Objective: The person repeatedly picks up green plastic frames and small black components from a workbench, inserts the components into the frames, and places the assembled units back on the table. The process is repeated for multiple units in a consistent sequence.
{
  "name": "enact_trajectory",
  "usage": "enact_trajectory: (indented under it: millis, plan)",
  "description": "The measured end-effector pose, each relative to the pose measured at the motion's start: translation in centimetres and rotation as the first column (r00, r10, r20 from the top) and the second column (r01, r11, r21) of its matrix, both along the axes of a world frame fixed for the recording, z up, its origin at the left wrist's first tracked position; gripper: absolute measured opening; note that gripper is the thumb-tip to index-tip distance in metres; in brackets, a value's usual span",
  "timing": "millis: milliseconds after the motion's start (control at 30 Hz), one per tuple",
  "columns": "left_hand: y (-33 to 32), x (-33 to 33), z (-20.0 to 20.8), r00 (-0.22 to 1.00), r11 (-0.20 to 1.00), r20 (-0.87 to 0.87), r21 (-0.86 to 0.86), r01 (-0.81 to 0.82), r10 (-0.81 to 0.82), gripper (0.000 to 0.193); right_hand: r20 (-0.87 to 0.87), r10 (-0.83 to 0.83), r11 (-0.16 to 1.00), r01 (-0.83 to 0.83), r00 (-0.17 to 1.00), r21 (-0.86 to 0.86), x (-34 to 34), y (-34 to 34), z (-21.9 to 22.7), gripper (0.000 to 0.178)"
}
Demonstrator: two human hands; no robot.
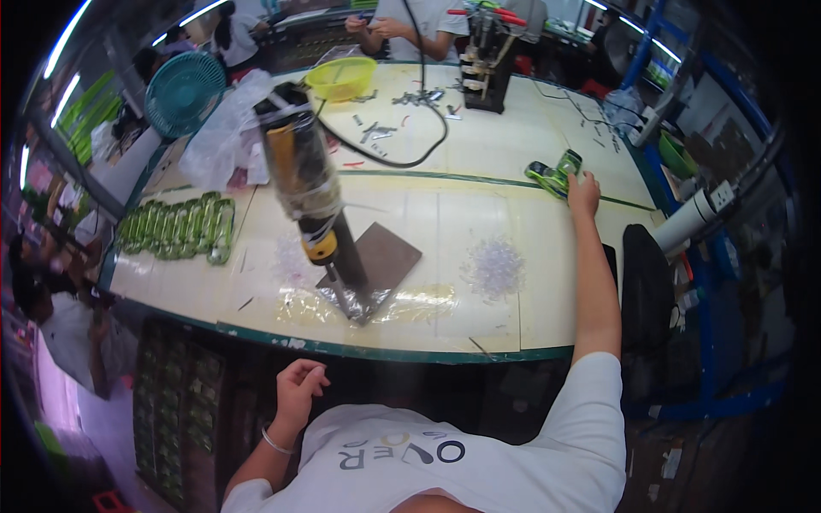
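Observation:
Stretched far forward over the right side of the table, my right hand (584,193) has its fingers closed at the near edge of a small group of glossy green plastic parts (558,173) with dark, shiny areas. The hand partly hides the parts, and their exact kind is unclear. My left hand (300,389) hangs just off the table's front edge with loosely bent fingers and nothing visible in them. In the middle stands a tape-wrapped electric screwdriver (301,171), pointing down above a brown square plate (389,255).
Rows of similar green parts (178,227) lie at the left. A pile of small clear pieces (496,267) sits right of the plate. Farther back are a yellow basket (340,79), a teal fan (185,94), a black cable (445,128), a dark fixture (489,68) and a co-worker's hands (376,27).

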State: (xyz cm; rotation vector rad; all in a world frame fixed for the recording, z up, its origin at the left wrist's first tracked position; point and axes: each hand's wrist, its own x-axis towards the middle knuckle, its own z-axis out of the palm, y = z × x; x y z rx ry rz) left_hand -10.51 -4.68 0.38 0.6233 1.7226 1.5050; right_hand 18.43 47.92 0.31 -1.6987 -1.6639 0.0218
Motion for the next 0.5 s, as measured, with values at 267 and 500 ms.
enact_trajectory:
  millis: [267, 500]
  plan:
    - [-4.1, 1.0, -6.2, 0.997, 0.957, -0.008, -0.282, -0.074, 0.075, 0.013, 0.018, -0.085, 0.891, 0.084, 0.996, -0.446, -2.2, 3.0, 5.0, 0.054]
    - [-6.3, 0.7, -11.2, 0.995, 0.885, 0.034, -0.459, -0.071, 0.097, 0.012, -0.099, 0.420, 0.823, -0.424, 0.902, -0.378, 1.1, 8.4, 1.8, 0.049]
